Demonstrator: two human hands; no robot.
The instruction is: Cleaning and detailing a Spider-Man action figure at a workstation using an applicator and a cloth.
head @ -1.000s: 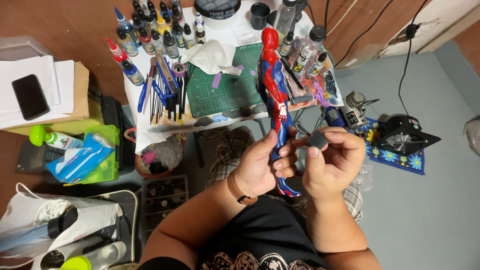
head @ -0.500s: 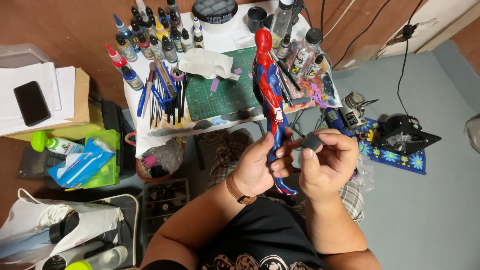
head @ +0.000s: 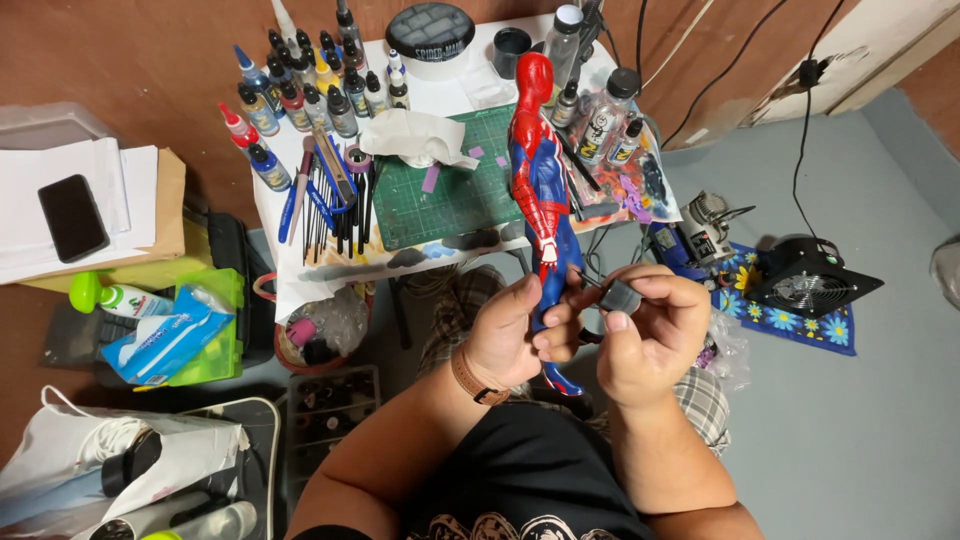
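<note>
A tall red and blue action figure (head: pixel 537 170) stands upright in front of me, its head up by the small white table (head: pixel 460 90). My left hand (head: pixel 515 330) grips the figure by its legs. My right hand (head: pixel 650 335) pinches a small dark grey piece (head: pixel 620 297) between thumb and fingers, right beside the figure's lower legs. A brown strap circles my left wrist.
The table carries a green cutting mat (head: pixel 450 190), several paint bottles (head: pixel 300 100), brushes and pens (head: pixel 335 200), a crumpled tissue (head: pixel 420 135) and a round dark lid (head: pixel 430 30). A black fan (head: pixel 805 280) sits on the grey floor at right. A black phone (head: pixel 72 215) lies on papers at left.
The figure has been lifted slightly higher toward the table. My right hand has turned the small grey piece closer to the figure's legs.
</note>
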